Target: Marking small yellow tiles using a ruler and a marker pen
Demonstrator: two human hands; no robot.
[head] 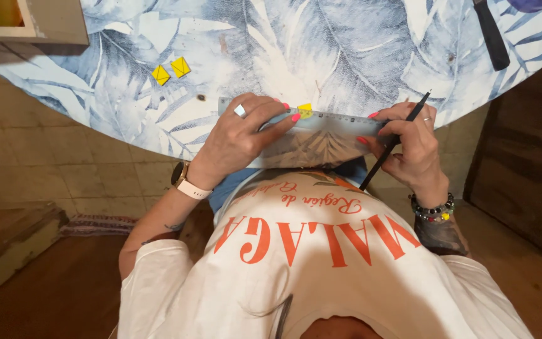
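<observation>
Seen from above, a person leans over a round table (371,56) covered in a blue leaf-print cloth. A clear ruler (321,135) lies along the near edge of the table, and a small yellow piece (305,110) sits touching its far edge. The left hand (246,138) presses flat on the ruler's left half, fingers spread, 1 fingertip just beside the yellow piece. The right hand (412,144) grips a dark pencil (396,141) in a writing hold at the ruler's right end, tip pointing away from the body, wrist bent inward.

To mark cleanly, it seems best to keep firm downward pressure on the ruler so it cannot slide, and to run the pencil close against its edge.

2 more yellow pieces (170,70) lie well apart to the left. A dark tool (492,34) rests at the far right, and a box (45,25) sits at the far left.
</observation>
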